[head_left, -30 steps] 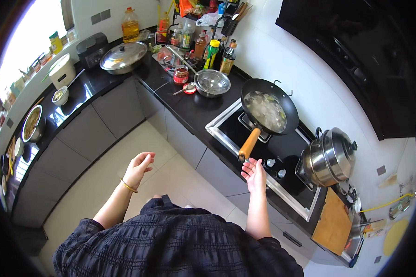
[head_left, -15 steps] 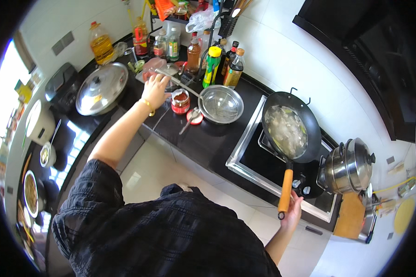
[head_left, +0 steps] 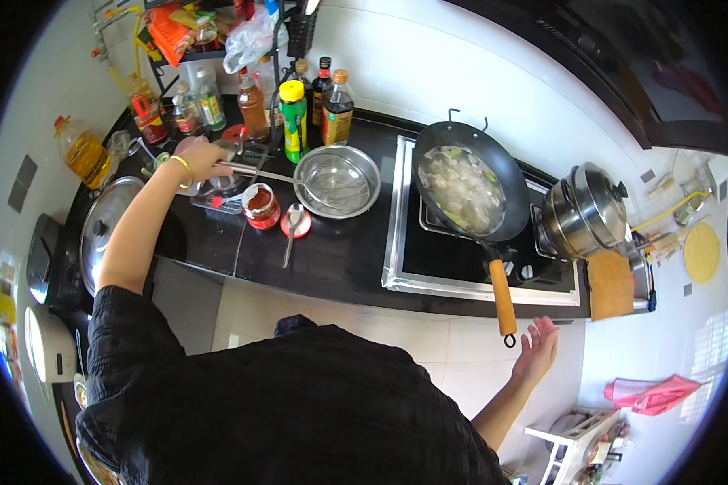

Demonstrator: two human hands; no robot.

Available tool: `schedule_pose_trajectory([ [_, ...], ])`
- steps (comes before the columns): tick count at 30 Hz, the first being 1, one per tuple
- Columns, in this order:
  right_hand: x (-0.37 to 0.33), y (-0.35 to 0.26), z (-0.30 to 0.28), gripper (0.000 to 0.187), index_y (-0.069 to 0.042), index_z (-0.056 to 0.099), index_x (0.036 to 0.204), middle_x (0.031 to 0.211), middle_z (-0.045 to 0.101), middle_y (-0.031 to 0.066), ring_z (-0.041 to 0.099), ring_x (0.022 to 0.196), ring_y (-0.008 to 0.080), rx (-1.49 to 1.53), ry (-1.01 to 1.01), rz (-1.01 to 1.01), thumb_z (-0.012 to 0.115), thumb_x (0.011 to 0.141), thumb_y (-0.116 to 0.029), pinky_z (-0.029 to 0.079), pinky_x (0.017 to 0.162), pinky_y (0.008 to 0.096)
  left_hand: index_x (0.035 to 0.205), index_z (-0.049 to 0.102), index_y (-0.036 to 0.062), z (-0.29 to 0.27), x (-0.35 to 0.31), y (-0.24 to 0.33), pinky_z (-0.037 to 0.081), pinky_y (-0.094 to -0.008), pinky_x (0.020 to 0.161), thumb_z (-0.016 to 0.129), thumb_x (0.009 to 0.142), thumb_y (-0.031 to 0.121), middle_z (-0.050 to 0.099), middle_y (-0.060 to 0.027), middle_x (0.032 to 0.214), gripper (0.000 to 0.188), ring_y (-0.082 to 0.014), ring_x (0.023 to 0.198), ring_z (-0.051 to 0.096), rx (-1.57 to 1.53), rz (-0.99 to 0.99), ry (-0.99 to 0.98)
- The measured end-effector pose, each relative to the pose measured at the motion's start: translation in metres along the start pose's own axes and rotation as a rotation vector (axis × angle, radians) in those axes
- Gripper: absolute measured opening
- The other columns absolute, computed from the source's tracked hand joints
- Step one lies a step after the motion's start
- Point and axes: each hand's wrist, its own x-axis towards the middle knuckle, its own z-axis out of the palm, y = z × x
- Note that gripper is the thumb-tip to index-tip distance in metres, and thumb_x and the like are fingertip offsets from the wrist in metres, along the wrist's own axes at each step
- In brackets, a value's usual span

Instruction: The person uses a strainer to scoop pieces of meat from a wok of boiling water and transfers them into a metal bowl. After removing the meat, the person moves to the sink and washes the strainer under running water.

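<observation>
My left hand (head_left: 196,162), with a gold bangle at its wrist, is closed at the end of the long metal handle of a strainer (head_left: 255,170). That handle slants across the rim of a round steel bowl (head_left: 364,174). Just below the handle stands an opened glass jar of dark red sauce (head_left: 260,208). A spoon (head_left: 289,242) rests on the red-and-white lid (head_left: 301,225) beside it. My right hand (head_left: 535,349) is open and holds nothing, close to the end of the wok's wooden handle (head_left: 501,299). Cloudy liquid with pale pieces fills the black wok (head_left: 516,202).
The wok sits on a black hob (head_left: 441,271) with a steel rim. To its right is a steamer pot (head_left: 574,212) beside a wooden board (head_left: 611,287). Sauce bottles (head_left: 337,109) line the wall. A lidded pan (head_left: 109,222) stands at the left corner, near an oil bottle (head_left: 85,153).
The view has turned, shifting the counter leftward and up. My left hand has come onto the strainer's handle end. My right hand has drawn away from the wok handle, its fingers spreading.
</observation>
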Motion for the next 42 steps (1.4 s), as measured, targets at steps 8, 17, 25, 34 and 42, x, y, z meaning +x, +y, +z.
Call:
schedule_pose_trajectory([
  [8,-0.017,-0.027,0.075,0.028,-0.001,0.051,0.095,0.093,0.056,0.0077,0.051,0.075,0.011,0.055,-0.265,-0.231,0.037,0.092,-0.025,0.043,0.065,0.0228,0.073,0.056,-0.0005,-0.043,-0.066,0.047,0.039,-0.0388,0.065,0.056,0.078,0.026,0.055,-0.0166,0.07,0.027,-0.0336,0.069,0.05,-0.167,0.031,0.238],
  [17,-0.047,-0.032,0.105,0.033,0.001,0.049,0.108,0.092,0.057,0.0127,0.057,0.078,0.0165,0.057,-1.23,0.129,0.038,0.091,-0.025,0.047,0.071,0.0279,0.089,0.055,-0.0015,-0.036,-0.122,0.231,0.04,-0.0311,0.055,0.052,0.084,0.018,0.052,-0.0131,0.063,0.021,-0.0233,0.056,0.048,-0.843,-0.399,0.298],
  [25,-0.023,-0.02,0.115,0.024,-0.008,0.046,0.101,0.092,0.054,0.003,0.053,0.086,0.0131,0.086,-0.992,0.455,0.046,0.089,-0.028,0.043,0.071,0.0275,0.121,0.037,-0.0074,0.022,-0.041,0.458,0.041,-0.0298,0.072,0.046,0.08,-0.004,0.047,-0.0168,0.094,0.042,-0.0257,0.082,0.049,-1.132,-0.011,0.672],
  [34,0.145,-0.049,0.037,0.028,-0.005,0.047,0.109,0.063,0.045,-0.0032,0.046,0.044,0.0063,-0.232,-0.871,0.103,0.054,0.082,-0.009,0.038,0.033,0.0207,0.131,0.01,-0.0083,0.028,-0.019,0.534,0.04,-0.0299,0.082,0.048,0.087,0.019,0.038,-0.0177,0.107,0.064,-0.0211,0.092,0.047,-1.431,0.123,0.393],
  [42,0.22,-0.028,0.025,0.044,0.0,0.046,0.115,0.083,0.055,0.021,0.055,0.078,0.037,-1.326,-0.612,-0.905,0.055,0.072,-0.004,0.045,0.071,0.0403,0.133,0.001,-0.0022,0.076,0.036,0.557,0.045,-0.0353,0.075,0.061,0.075,0.045,0.045,-0.0171,0.106,0.096,-0.022,0.094,0.051,-2.09,-0.181,-0.123],
])
